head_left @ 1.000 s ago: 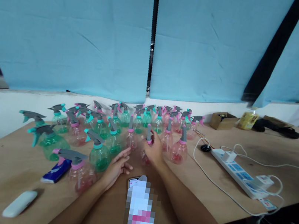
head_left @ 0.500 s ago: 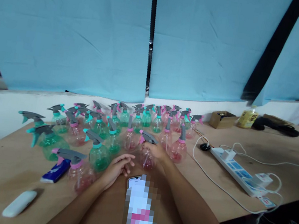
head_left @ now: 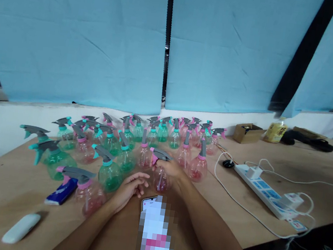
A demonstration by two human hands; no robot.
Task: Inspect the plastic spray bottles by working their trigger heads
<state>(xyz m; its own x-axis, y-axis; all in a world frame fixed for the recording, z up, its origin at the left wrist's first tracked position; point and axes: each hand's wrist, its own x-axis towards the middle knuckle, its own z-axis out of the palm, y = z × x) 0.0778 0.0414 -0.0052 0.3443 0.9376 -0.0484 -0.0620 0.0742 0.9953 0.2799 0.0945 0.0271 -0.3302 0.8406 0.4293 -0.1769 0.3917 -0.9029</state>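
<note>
My hands at a table crowded with spray bottles.

My right hand [head_left: 170, 168] grips a pink spray bottle [head_left: 160, 175] by the neck, upright on the table [head_left: 262, 235]; my left hand [head_left: 129, 187] rests loosely open beside it.

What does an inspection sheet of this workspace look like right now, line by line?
Surface: wooden table, bare wood between the items.
Job's things: pink spray bottle, upright, gray trigger head; many pink and green spray bottles crowded behind it.
Clutter: phone, blue packet, white oblong object, cardboard box, yellow bottle.
Hands: right hand grips the pink spray bottle at the neck; left hand rests open on the table beside it.
Cables: white power strip with plugs and white cords trailing over the table's near right edge.
Surroundings: blue blinds above a white sill.
</note>
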